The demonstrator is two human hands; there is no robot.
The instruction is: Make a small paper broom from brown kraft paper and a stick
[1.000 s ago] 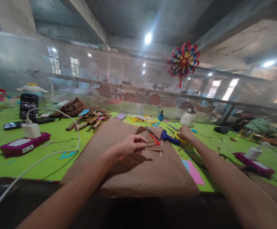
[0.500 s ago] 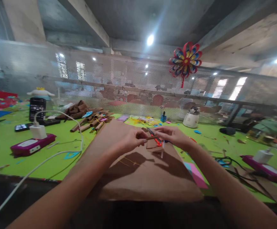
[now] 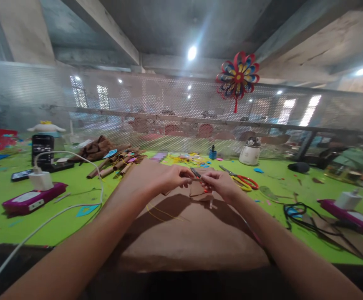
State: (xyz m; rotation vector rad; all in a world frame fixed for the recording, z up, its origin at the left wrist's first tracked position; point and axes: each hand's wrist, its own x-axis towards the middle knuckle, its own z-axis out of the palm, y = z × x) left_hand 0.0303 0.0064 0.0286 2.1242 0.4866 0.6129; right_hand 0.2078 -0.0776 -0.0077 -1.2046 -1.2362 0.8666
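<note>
Two hands met over brown sheet (image 3: 184, 233) | left hand (image 3: 169, 178), right hand (image 3: 220, 185) pinched on small brown piece (image 3: 197, 187) | scissors (image 3: 242, 181) laid on tabletop (image 3: 75, 196) beside.

Glaring ceiling lamp (image 3: 192, 52), edges warped, background perhaps blurred

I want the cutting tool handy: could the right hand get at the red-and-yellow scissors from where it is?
Probably yes: the scissors lie uncovered on the green table just right of the right hand, though that hand already pinches a brown paper piece.
</note>
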